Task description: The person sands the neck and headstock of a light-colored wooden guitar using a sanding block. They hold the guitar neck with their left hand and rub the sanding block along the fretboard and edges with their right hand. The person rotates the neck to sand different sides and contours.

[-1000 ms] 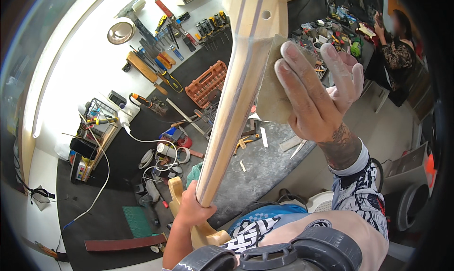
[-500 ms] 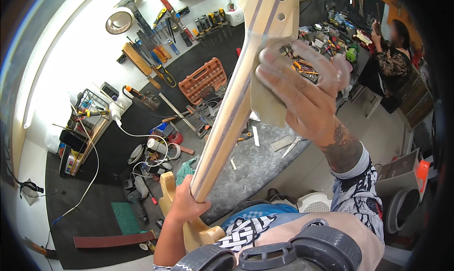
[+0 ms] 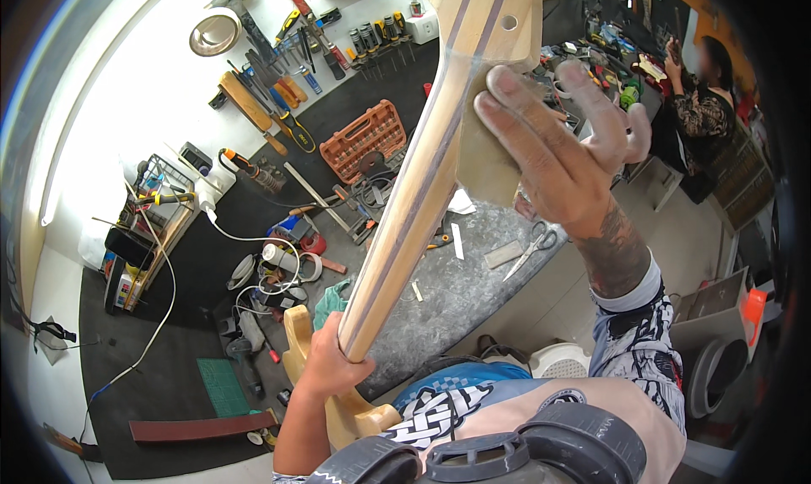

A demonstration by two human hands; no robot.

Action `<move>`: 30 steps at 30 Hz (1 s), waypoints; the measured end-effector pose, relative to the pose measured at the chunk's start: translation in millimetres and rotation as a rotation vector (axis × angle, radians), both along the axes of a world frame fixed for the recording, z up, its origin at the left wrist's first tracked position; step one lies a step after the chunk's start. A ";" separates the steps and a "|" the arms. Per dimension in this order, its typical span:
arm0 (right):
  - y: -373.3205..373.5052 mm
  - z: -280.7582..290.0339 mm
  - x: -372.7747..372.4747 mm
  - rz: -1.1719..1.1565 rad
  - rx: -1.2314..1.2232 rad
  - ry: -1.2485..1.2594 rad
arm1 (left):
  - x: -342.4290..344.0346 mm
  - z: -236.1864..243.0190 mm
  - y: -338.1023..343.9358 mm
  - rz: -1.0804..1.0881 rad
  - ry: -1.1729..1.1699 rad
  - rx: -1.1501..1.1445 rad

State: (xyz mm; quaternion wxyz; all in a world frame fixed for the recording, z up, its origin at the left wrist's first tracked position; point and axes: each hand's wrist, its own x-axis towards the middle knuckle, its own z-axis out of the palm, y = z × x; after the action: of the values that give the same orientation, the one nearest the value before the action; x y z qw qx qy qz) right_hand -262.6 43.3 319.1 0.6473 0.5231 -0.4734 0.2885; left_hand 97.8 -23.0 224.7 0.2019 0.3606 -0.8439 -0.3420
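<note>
A pale wooden guitar neck (image 3: 410, 201) with dark lengthwise stripes slants up across the middle, its headstock (image 3: 507, 45) pierced by round holes. My left hand (image 3: 334, 361) is wrapped round the neck's lower end, just above the guitar body (image 3: 300, 345). Two fingers of my right hand (image 3: 562, 154) lie on a tan sheet of sandpaper (image 3: 486, 163), held against the neck's right side just below the headstock. The other fingers of that hand are spread away from the sheet. Its thumb is hidden.
Behind the neck, a dusty grey workbench (image 3: 422, 323) carries scissors (image 3: 534, 247), a flat block (image 3: 504, 254) and an orange socket case (image 3: 363, 138). Hand tools hang on the left wall. A person (image 3: 708, 95) sits at the far right. A respirator (image 3: 481, 459) fills the lower edge.
My right hand and the sandpaper have shifted slightly right and up, and the hand is less blurred. The scissors show more fully. My left hand keeps its grip on the neck.
</note>
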 end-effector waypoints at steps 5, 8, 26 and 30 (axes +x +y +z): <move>7.5 -2.2 13.2 0.193 0.130 -0.041 | 1.6 -0.9 -2.0 0.014 -0.023 0.014; 6.5 -5.2 6.8 0.142 -0.016 -0.051 | 1.8 -0.7 -1.3 0.009 -0.024 0.006; -19.9 -5.0 -16.2 0.011 -0.146 0.071 | 4.8 0.4 3.4 0.016 -0.022 0.006; -12.5 -5.7 -9.8 0.228 0.055 -0.065 | 5.6 -1.5 1.5 0.018 -0.005 0.015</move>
State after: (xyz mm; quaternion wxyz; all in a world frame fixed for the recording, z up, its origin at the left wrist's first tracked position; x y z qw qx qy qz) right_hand -272.4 30.8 313.4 0.5800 0.5817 -0.4391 0.3640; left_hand 103.4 -21.5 223.2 0.2003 0.3703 -0.8387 -0.3455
